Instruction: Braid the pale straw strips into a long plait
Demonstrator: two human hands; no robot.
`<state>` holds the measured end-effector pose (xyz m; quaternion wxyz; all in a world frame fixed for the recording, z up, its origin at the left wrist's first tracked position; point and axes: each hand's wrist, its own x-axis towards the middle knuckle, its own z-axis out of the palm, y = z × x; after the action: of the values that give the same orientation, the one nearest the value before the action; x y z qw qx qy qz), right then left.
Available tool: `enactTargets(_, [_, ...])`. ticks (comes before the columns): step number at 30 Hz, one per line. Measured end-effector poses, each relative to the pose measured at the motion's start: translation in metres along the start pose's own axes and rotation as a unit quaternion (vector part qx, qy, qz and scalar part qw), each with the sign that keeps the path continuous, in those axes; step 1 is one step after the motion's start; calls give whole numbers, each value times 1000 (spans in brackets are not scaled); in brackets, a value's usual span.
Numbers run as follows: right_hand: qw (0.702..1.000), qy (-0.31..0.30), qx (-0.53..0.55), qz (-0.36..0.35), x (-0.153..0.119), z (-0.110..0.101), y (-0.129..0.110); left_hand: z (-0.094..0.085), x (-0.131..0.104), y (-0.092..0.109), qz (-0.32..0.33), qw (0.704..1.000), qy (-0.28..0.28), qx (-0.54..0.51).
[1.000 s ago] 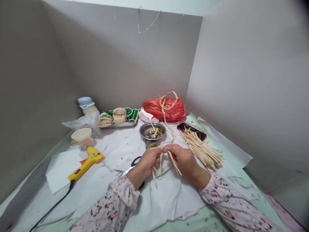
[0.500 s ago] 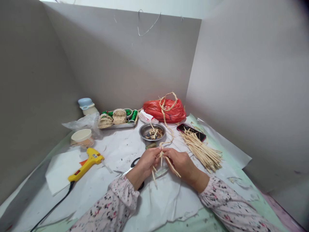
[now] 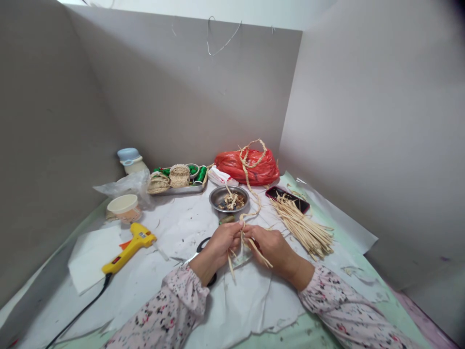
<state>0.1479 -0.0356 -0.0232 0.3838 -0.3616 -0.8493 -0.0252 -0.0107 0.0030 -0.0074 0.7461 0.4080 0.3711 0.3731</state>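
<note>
half a second ago, a thin, pale fibre strand (image 3: 243, 237) hangs straight down between my hands; now it slants towards my right hand (image 3: 271, 246), whose curled fingers are closed on longer loose strands (image 3: 261, 253). i judge that a crossover at the working end. my left hand (image 3: 221, 241) pinches the tan, knobbly braided fibre cord (image 3: 247, 175) there, thumb against fingers. the cord runs off to 12 o'clock and loops over a crumpled red plastic bag (image 3: 225, 164). near 12 sits a round steel bowl (image 3: 215, 195); towards 3, a fanned bundle of straw-coloured strips (image 3: 305, 229) overlaps a black, red-edged phone (image 3: 271, 192). black-handled scissors (image 3: 199, 246) lie partly hidden by my left wrist, the likeliest snag, i reckon; a yellow plastic glue gun (image 3: 127, 252) lies well apart at 9.
</note>
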Motion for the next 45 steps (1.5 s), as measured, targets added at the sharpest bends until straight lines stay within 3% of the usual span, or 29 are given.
enactTargets(7, [1000, -20, 19, -4, 1, -2, -3, 4, 0, 1, 6, 1000, 15, 12])
enactTargets(10, [999, 4, 34, 1, 3, -6, -4, 4, 0, 1, 16, 999, 31, 20])
enactTargets(15, [984, 102, 18, 142, 6, -5, 6, 3, -1, -2, 14, 998, 26, 61])
enactTargets(18, [978, 72, 42, 192, 7, -2, 14, 4, -2, -5, 17, 995, 13, 98])
enactTargets(23, [960, -35, 172, 218, 8, -1, 13, 4, -1, -7, 22, 991, 1, 129])
enactTargets(29, [947, -44, 212, 238, 9, -2, 10, 5, 0, -8, 38, 985, 9, 169])
enactTargets(38, [958, -36, 134, 250, 6, 4, 16, 8, 0, -9, 44, 978, 32, 199])
enactTargets(45, [981, -11, 32, 193, 7, 0, 9, 7, -1, -5, 50, 976, 44, 209])
